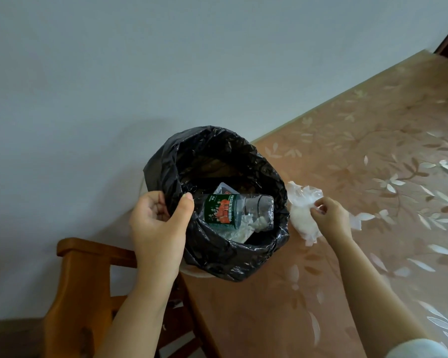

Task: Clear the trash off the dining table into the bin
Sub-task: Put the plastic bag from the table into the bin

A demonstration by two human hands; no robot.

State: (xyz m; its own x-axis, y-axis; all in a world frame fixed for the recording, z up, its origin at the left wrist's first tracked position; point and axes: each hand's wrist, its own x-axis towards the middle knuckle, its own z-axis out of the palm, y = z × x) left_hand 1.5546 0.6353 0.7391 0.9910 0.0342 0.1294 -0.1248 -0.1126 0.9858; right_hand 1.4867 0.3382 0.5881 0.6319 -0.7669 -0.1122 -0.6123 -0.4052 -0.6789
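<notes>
A bin (219, 257) lined with a black bag is held at the table's left edge. My left hand (158, 226) grips its near-left rim, thumb inside the liner. Inside the bin lie a clear plastic bottle (233, 211) with a green and red label, a small packet and white scraps. On the table just right of the bin lies a crumpled white plastic wrapper (301, 202). My right hand (330, 215) pinches that wrapper with its fingertips.
The dining table (373, 164) wears a tan cloth with a leaf pattern and runs back to the right along a pale wall. A wooden chair (83, 288) stands at lower left, under my left forearm.
</notes>
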